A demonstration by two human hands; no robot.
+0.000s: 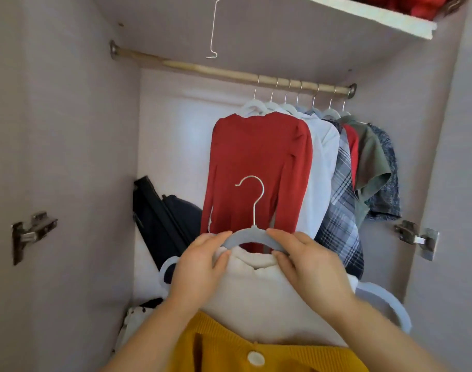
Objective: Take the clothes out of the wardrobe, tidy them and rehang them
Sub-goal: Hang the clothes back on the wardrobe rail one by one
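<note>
A cream top (259,296) hangs on a pale blue hanger (252,237) with a metal hook, low in front of the open wardrobe. My left hand (200,267) grips the hanger's left shoulder, and my right hand (307,261) pinches its right shoulder and the top's collar. A mustard knit garment (229,347) with a white button lies below the cream top. On the rail (229,73) hang a red long-sleeved top (259,167), a white garment (323,162), a plaid shirt (342,200) and several more clothes at the right end.
The rail's left half is bare. A thin wire hook (213,30) dangles from above. Dark bags (162,221) lean in the wardrobe's back left corner. Red fabric (406,4) sits on the top shelf. Door hinges (32,232) stick out on both side walls.
</note>
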